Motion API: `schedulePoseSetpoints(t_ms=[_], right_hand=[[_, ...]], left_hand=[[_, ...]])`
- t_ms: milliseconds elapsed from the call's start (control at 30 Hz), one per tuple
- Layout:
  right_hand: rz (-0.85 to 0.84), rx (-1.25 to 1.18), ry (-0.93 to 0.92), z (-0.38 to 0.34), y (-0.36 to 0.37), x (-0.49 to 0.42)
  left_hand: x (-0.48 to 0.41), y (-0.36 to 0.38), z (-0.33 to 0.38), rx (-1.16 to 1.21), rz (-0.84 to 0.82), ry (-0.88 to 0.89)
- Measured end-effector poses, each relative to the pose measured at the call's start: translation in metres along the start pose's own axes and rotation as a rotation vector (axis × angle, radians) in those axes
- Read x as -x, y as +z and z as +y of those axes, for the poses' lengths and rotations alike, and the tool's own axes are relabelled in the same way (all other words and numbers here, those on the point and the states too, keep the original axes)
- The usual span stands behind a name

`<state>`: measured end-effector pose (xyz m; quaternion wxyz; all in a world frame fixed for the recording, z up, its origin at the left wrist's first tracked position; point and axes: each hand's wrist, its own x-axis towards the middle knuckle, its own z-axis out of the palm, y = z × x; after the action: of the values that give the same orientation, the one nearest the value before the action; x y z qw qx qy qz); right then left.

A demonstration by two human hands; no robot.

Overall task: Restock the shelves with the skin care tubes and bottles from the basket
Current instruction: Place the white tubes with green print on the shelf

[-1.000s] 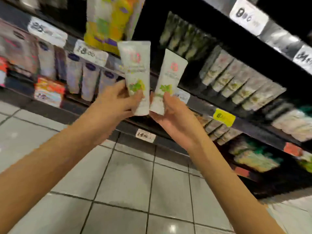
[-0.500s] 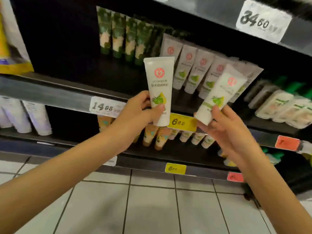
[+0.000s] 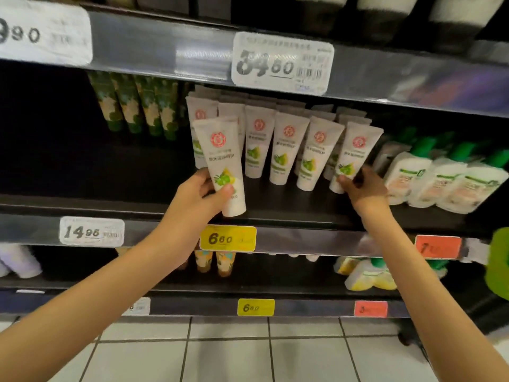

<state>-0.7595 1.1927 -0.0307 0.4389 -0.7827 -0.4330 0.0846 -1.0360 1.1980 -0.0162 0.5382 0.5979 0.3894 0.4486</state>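
Head view: left hand [image 3: 201, 195] grips white tube [image 3: 223, 158] by lower end, upright, just above yellow 6.60 tag [image 3: 227, 238]. Right hand [image 3: 362, 187] pinches second white tube [image 3: 355, 153], up-right of tag, at right end of matching tube row [image 3: 286, 150] on shelf [image 3: 297, 209]. Green-capped bottles [image 3: 446, 177] farther right of tag.

A shop: dark shelving [image 3: 165, 42] carries price labels [image 3: 282, 63] along its edges, and above the yellow 6.60 label [image 3: 227, 238] stand rows of identical white tubes [image 3: 286, 150].

Dark shelf [image 3: 96, 188], white tubes [image 3: 286, 153] in rows, dark green tubes [image 3: 137, 106], green-capped bottles [image 3: 429, 177]
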Motion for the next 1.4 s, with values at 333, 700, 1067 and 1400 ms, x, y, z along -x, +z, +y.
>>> schedulePoseSetpoints(t_ms=[333, 700, 1067, 1400], right_hand=[[-0.237, -0.263, -0.428, -0.083, 0.053, 0.112], [-0.415, -0.125, -0.406, -0.136, 0.132, 0.071], [-0.336, -0.164, -0.242, -0.133, 0.143, 0.073], [-0.411, -0.488, -0.529, -0.190, 0.163, 0.232]], left_hand=[[0.003, -0.023, 0.001, -0.017, 0.049, -0.008], [-0.015, -0.060, 0.001, -0.148, 0.279, 0.021], [0.014, -0.089, -0.010, -0.162, 0.226, 0.053], [0.113, -0.202, 0.002, -0.292, 0.216, 0.114]])
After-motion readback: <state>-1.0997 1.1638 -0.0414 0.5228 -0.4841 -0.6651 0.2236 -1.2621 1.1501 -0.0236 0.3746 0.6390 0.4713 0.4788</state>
